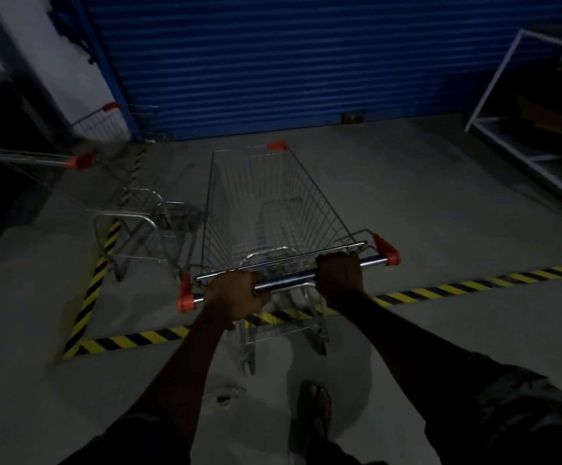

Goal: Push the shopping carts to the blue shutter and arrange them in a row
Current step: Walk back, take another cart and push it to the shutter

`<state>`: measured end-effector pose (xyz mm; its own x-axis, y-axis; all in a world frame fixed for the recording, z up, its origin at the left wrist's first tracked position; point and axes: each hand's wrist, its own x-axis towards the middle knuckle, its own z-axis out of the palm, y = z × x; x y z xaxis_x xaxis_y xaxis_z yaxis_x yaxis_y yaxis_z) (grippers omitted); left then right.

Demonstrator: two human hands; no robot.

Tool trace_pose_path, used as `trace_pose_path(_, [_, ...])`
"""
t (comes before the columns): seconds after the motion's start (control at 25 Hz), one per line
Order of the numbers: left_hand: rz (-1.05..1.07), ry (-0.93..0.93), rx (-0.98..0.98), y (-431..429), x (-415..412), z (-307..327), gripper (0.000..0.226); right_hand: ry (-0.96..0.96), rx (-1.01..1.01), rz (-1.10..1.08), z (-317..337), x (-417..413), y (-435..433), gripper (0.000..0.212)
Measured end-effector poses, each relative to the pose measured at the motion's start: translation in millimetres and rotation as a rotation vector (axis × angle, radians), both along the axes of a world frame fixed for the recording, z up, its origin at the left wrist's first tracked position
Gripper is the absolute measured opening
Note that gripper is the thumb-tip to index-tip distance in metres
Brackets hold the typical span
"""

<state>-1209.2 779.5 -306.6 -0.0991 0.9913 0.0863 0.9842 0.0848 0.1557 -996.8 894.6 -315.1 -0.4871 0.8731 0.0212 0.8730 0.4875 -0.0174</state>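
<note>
Ahead of the two grips stands the shopping cart (266, 203), its wire basket empty and its nose towards the blue shutter (306, 62), which lies well beyond. The left grip (239, 293) and the right grip (340, 273) are each clamped round the chrome handle bar (286, 280), fingers curled over it, set apart between the orange end caps (388, 251). That bar is the place to hold: stiff, smooth metal, likely a little slippery. Empty, the cart should roll lightly, though it may wander, so even pressure from both sides looks wise. Left of the left grip, other carts (145, 229) are parked near the shutter's edge; the row probably forms beside them. Striped hazard tape (474, 285) crosses the floor (407, 196) beneath the handle.
</note>
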Motion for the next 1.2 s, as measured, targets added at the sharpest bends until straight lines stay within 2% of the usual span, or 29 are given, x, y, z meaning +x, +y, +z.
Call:
trace_pose_path(0.24, [0.077, 0.202, 0.024, 89.8, -64.2, -2.5, 0.031, -0.027, 0.121, 0.055, 4.8, -70.8, 90.7, 0.024])
trace_pose_path(0.44, [0.164, 0.244, -0.023, 163.6, -128.9, -1.8, 0.034, -0.072, 0.085, 0.084, 9.9, -136.0, 163.9, 0.020])
trace_pose_path(0.56, [0.155, 0.208, -0.020, 208.1, -165.7, 3.5, 0.035, -0.111, 0.044, 0.115, 13.8, -176.0, 210.8, 0.009])
trace_pose_path(0.8, [0.151, 0.137, -0.031, 294.6, -251.4, 4.3, 0.031, -0.102, 0.050, 0.093, 11.7, -262.3, 301.4, 0.012])
trace_pose_path(1.08, [0.124, 0.166, 0.022, 376.8, -349.4, 10.8, 0.026, -0.136, 0.107, 0.014, 7.3, -369.6, 385.7, 0.013])
trace_pose_path(1.2, [0.122, 0.151, 0.045, 406.9, -387.8, 10.2, 0.023, -0.033, 0.120, -0.066, 3.9, -407.5, 412.8, 0.023])
